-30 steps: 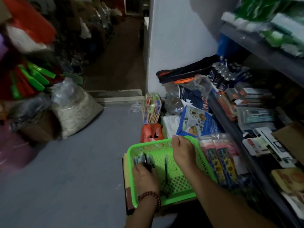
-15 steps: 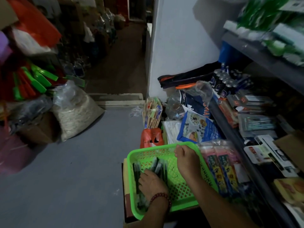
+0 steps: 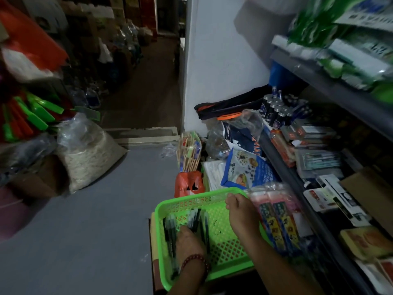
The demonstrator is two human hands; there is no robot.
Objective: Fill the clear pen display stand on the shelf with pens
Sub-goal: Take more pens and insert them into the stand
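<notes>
Now, left hand [image 3: 189,241]: palm down inside the basket, lying on the pens, fingers pointing away from the person; whether they close round any pen I cannot tell.
Bracelet [image 3: 194,259]: red beads, round the left wrist.
Right hand [image 3: 240,209]: at the basket's far right corner, fingers curled over the rim, gripping it.
Pens [image 3: 170,231]: dark, many, lying lengthwise in the left half of the basket, some under the left hand, some fanned out just beyond its knuckles.
Basket [image 3: 223,248]: bright green lattice plastic, low-walled; its right half is bare mesh; it rests on a brown box [image 3: 153,241] that shows along its left edge.
Pink packs [image 3: 274,207]: in clear wrap, touching the basket's right side.
Orange bag [image 3: 189,184]: just beyond the far rim, with a bundle of sticks [image 3: 189,152] upright behind it.
Blue packet [image 3: 246,167]: tilted, beyond the far right corner.
Shelf [image 3: 297,177]: along the right, crowded with small boxed goods; dark bottles [image 3: 274,111] with silver caps at its far end.
Floor [image 3: 85,231]: grey, to the left of the basket.
Sack [image 3: 89,152]: clear, pale filling, on the floor well to the left.
</notes>
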